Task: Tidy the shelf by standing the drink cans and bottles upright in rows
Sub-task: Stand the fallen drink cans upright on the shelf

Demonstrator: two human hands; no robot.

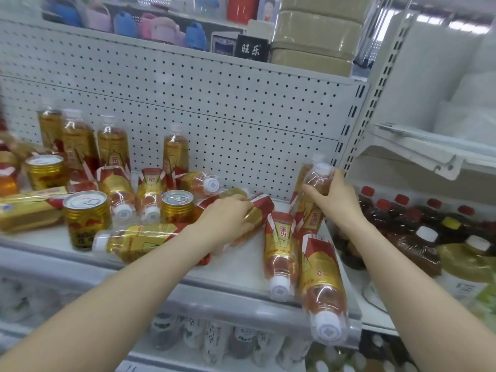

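Gold-and-red drink bottles and cans are scattered over a white shelf (241, 267). My right hand (334, 196) grips the upper part of a leaning bottle (316, 178) at the shelf's right end, beside another upright one. My left hand (230, 214) rests closed over a bottle lying on its side (257, 208) mid-shelf. Two bottles (280, 253) (322, 285) lie with caps toward the front edge. Another bottle (139, 238) lies flat at the front left. Cans (86, 216) (177, 205) stand upright, and several bottles (175, 149) stand along the pegboard.
A perforated back panel (214, 111) closes the shelf behind. Dark-liquid bottles with red caps (397, 210) fill the neighbouring bay on the right. Bags and boxes (311, 36) sit on the shelf above. More bottles (214, 342) stand on the shelf below.
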